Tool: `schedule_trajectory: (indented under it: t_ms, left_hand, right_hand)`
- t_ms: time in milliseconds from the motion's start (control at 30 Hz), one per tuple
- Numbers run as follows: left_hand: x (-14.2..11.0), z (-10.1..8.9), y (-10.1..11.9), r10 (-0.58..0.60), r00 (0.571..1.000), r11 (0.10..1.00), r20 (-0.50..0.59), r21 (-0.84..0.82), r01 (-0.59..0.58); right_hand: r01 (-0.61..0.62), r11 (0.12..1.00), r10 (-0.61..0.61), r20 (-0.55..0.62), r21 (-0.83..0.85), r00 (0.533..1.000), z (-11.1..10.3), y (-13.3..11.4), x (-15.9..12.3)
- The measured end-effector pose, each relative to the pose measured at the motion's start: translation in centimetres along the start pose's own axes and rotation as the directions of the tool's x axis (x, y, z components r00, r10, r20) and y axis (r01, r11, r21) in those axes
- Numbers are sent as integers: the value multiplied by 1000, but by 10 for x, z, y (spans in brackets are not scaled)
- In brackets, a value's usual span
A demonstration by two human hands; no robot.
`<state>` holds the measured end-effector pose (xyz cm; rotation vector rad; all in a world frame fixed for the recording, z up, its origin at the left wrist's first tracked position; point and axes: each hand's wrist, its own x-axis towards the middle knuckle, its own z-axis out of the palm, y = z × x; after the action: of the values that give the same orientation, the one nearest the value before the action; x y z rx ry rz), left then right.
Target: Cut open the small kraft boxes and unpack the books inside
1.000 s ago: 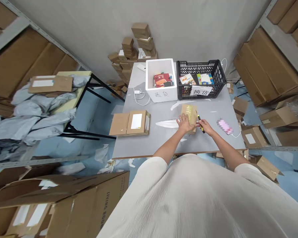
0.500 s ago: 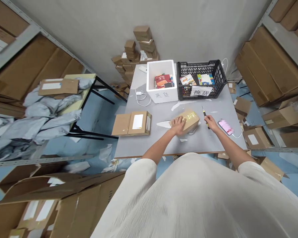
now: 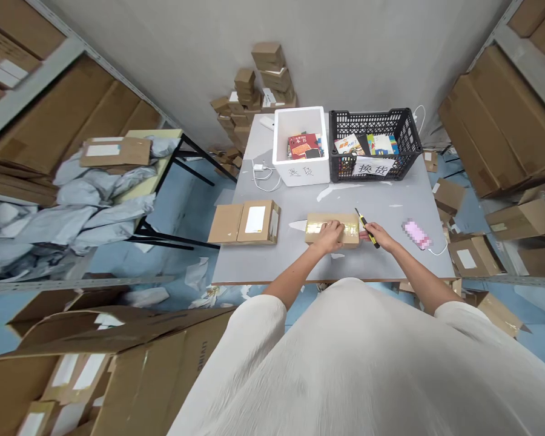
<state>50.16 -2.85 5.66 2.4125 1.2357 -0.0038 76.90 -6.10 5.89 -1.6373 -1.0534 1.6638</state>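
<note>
Overhead view. Front strip of gray tabletop [image 3: 254,266] is free: hands can pass along it L to R, below all items. Left hand [image 3: 329,237] lies on taped cardboard box [image 3: 333,230]; right hand [image 3: 376,236] is just beside it, w/ yellow-handled tool [image 3: 367,227]. Gap to the R, then pink phone [image 3: 416,234], pixelated, w/ cable. Short gap to the L, then flat cardboard mailers [image 3: 244,222]. Open band behind box, approx. full width; past it, white foam box [image 3: 301,172] and black plastic crate [image 3: 375,130] block far side.
</note>
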Motion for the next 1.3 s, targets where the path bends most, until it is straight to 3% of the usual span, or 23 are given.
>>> schedule_trajectory:
  t_ms: [167,300,467,567,667,800,900,967,1100,1300]
  left_hand:
    - [5,2,10,54,998,998,33,29,-55]
    - [10,-1,11,69,995,995,73,68,-74]
    - [10,2,14,62,997,992,51,108,-67]
    - [7,4,16,50,997,990,55,128,-57]
    - [4,5,16,47,998,990,51,133,-54]
    - [1,6,14,54,998,991,20,120,-56]
    - [1,8,13,53,999,992,4,111,-53]
    - [1,10,12,52,999,993,2,102,-52]
    - [1,12,11,54,998,993,7,101,-55]
    - [-1,11,11,56,998,994,1,99,-56]
  right_hand:
    - [3,1000,-3,12,-7,1000,-13,9,-12]
    - [25,979,-35,-46,-201,998,-37,13,-12]
    - [160,896,-139,81,-413,987,-68,9,-12]
    - [272,755,-198,188,-597,962,-81,-1,-5]
    - [338,525,-225,256,-781,940,-84,-16,8]
    - [410,206,-212,369,-889,905,-71,-36,24]
    - [447,66,-175,431,-892,885,-59,-45,28]
    - [448,54,-159,435,-893,886,-57,-46,29]
    - [437,139,-149,417,-889,896,-66,-36,30]
    - [402,401,-184,358,-823,915,-83,-12,30]
